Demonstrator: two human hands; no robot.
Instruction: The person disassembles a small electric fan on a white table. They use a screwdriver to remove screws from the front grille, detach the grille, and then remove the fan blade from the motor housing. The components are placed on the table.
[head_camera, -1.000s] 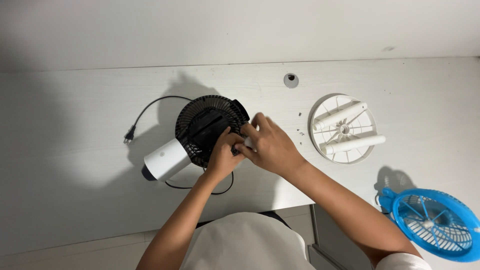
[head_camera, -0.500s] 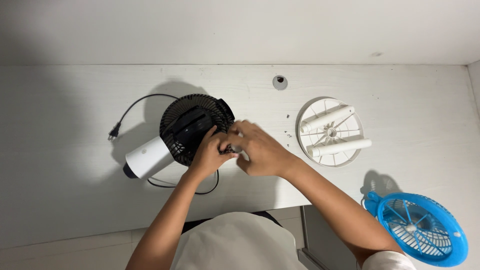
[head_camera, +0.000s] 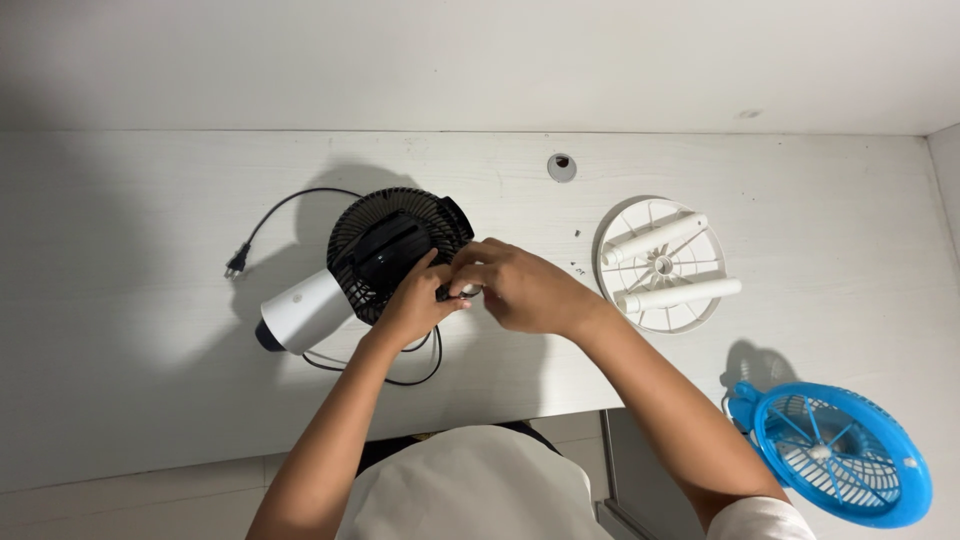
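**Both hands at the black fan's grille edge**

Your left hand (head_camera: 412, 305) sits on the near right rim of the black fan (head_camera: 395, 250), fingers curled onto the grille. Your right hand (head_camera: 520, 287) meets it from the right, fingertips pinched together at the same spot on the rim. Something small and pale sits between the fingertips of the two hands; too hidden to tell what it is. The hands touch each other there, closed tight around that point.

The fan lies tilted on the tabletop (head_camera: 150, 230), left of centre, grille facing up and toward you. Its white body (head_camera: 305, 310) sticks out to the near left, touching the tabletop. The black cord (head_camera: 290, 200) runs from the fan out to the far left and ends in a plug (head_camera: 236, 266); another loop of cord lies under your left wrist, near the tabletop's near edge.

Right of your hands, well apart from the fan, a white round base (head_camera: 660, 265) lies flat, underside up, with two white tubes (head_camera: 680, 295) resting across it. A few tiny dark bits (head_camera: 578, 270) lie between your right hand and the base. A round hole (head_camera: 561, 166) is in the tabletop on the far side. A blue fan (head_camera: 840, 455) sits at the near right, off the tabletop's edge.
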